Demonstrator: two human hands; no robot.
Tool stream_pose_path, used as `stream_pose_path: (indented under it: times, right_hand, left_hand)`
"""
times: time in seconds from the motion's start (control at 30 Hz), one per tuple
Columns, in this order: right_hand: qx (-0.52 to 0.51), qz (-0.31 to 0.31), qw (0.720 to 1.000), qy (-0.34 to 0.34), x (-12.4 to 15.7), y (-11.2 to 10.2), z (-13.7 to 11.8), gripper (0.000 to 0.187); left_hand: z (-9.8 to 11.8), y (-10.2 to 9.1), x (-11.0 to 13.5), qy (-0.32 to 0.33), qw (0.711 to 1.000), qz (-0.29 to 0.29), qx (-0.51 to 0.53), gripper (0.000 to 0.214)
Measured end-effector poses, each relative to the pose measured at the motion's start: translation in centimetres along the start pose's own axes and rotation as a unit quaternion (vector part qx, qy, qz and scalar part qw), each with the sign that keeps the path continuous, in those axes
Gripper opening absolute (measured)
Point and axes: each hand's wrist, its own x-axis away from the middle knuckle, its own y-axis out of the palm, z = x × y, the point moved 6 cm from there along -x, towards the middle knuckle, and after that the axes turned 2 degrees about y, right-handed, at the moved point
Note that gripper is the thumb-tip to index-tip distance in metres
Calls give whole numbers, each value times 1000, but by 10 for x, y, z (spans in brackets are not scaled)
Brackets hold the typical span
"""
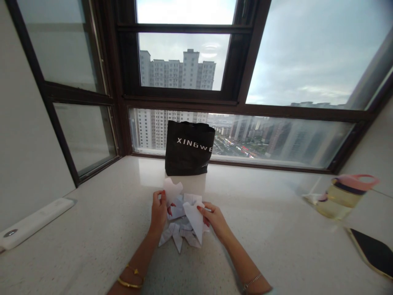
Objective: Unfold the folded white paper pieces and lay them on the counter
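My left hand (159,213) pinches a small white folded paper piece (172,189) and holds it upright above a pile of white folded paper shapes (179,235) on the pale stone sill. My right hand (213,219) grips another white folded paper shape (194,215) with a pointed lower tip, just right of the pile. Both hands are closed on their papers and sit close together. A black bag with white lettering (188,148) stands right behind the pile, against the window.
A white power strip (33,223) lies at the left edge by the wall. A bottle with a pink lid (345,196) lies on the right, and a dark phone or tablet (373,250) sits at the right front. Large windows (245,135) run along the back.
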Motion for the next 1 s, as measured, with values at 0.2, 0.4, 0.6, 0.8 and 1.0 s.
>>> stream_pose_path:
  times: [0.2, 0.4, 0.6, 0.8, 1.0]
  right_hand:
    - [-92, 84, 991, -50, 2, -15, -12, 35]
    - [-97, 92, 985, -108, 7, -9, -29, 36]
    - [25, 159, 978, -134, 11, -13, -27, 30]
    - [49, 168, 975, -137, 11, -13, -21, 30]
    - [39, 152, 979, -132, 8, -12, -18, 29]
  left_hand:
    - [-14, 29, 9, -84, 978, -149, 116, 41]
    - [-16, 61, 42, -179, 902, -298, 256, 46]
    - [-11, 67, 56, -236, 856, -348, 301, 38]
    - [-8, 70, 60, -233, 845, -359, 321, 39]
    - [-6, 71, 60, -223, 852, -370, 297, 43]
